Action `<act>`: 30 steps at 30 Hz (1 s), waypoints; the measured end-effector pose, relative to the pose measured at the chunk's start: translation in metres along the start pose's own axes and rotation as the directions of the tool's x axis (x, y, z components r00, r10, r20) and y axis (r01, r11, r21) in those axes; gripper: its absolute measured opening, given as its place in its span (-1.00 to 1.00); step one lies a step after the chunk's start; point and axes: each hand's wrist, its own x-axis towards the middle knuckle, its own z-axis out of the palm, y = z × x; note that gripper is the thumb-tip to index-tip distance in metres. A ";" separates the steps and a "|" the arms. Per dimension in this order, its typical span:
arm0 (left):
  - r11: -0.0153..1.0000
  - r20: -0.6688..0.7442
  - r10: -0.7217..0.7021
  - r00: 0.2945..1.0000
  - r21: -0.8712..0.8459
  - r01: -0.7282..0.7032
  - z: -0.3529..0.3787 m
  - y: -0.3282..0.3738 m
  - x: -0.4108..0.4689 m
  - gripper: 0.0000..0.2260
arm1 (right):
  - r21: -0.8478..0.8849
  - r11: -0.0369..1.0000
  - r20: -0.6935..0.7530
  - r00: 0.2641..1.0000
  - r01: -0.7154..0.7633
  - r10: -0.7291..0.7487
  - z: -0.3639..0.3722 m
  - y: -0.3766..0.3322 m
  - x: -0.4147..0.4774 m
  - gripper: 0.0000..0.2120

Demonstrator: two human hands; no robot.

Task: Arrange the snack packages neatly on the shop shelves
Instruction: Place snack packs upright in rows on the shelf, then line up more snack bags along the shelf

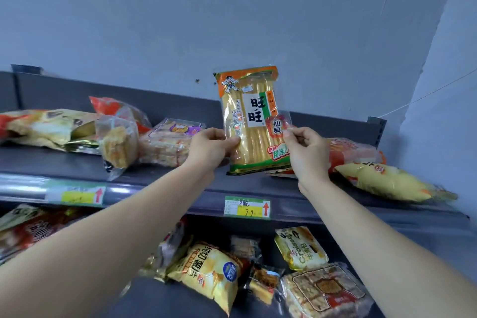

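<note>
A tall clear pack of rice crackers (251, 121) with orange and green trim stands upright on the top shelf (165, 175), near its middle. My left hand (209, 148) grips the pack's lower left edge, thumb across the front. My right hand (305, 150) pinches its lower right edge. Its bottom rests on or just above the shelf. Other snack packs lie flat to both sides: a clear cracker pack (167, 144) at the left, a red pack (353, 152) and a yellow bag (389, 181) at the right.
At the far left of the top shelf lie a gold-and-red bag (49, 129) and a clear bread pack (118, 147). The lower shelf holds several loose packs, among them a yellow chip bag (214, 273) and a croissant bag (300, 248). A wall closes the right side.
</note>
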 end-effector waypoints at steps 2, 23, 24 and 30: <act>1.000 -0.053 0.019 0.998 0.006 -0.019 -0.026 0.006 -0.020 -0.85 | 0.088 0.996 0.093 0.995 -0.033 0.025 0.013 -0.009 -0.016 -0.94; 0.917 -0.339 -0.263 0.903 0.204 0.343 -0.390 -0.012 -0.200 -0.92 | 0.236 0.969 0.688 0.717 -0.073 -0.114 0.257 -0.113 -0.246 -0.70; 0.905 -0.350 -0.285 0.892 0.208 0.371 -0.408 -0.016 -0.205 -0.93 | 0.231 0.969 0.708 0.698 -0.084 -0.108 0.272 -0.113 -0.259 -0.70; 0.836 -0.430 -0.400 0.809 0.190 0.515 -0.521 -0.042 -0.225 -0.92 | 0.179 0.972 0.818 0.572 -0.154 -0.060 0.358 -0.118 -0.333 -0.81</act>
